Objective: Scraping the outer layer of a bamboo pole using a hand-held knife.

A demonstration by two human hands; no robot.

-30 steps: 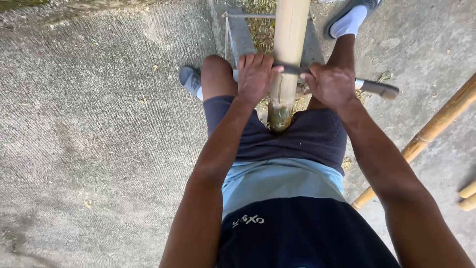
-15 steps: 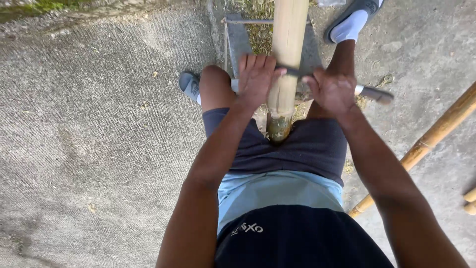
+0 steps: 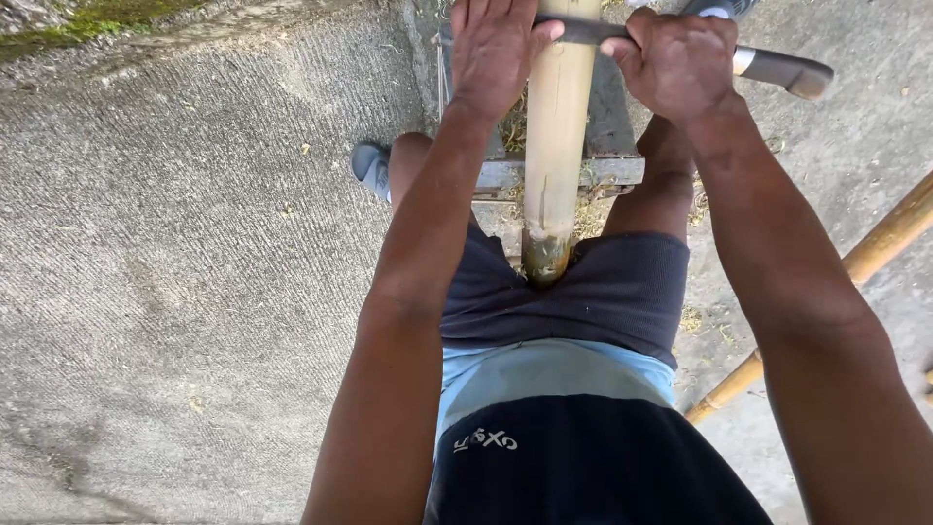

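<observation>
Since the earlier frame both hands have slid further up the pole, away from the body, so that they now sit at the very top of the view and the arms are stretched nearly straight. The bamboo pole [image 3: 557, 146] runs lengthwise between the thighs, its cut end butted against the dark shorts [image 3: 622, 292] at the groin; this bracing seems to keep it from sliding back when the blade bears on it. Further up it rests across a grey wooden frame [image 3: 607, 173], which lifts it off the concrete floor [image 3: 194, 243] and steadies it. A long blade [image 3: 583, 29] lies crosswise over the pole, flat against its top surface. The left hand [image 3: 496, 49] is closed over the blade's far part on the pole's left side, fingers wrapped down; the right hand [image 3: 677, 60] has its grip shut round the blade close to the handle [image 3: 782, 70], whose metal collar and dark end stick out to the right. Holding one hand at each side of the pole lets the blade be pressed down evenly and drawn along the stalk like a two-handled scraper. A foot in a grey shoe [image 3: 371, 167] is planted to the left, knee bent outward to leave room. A second bamboo pole [image 3: 875, 253] lies aslant on the floor to the right, well apart.
</observation>
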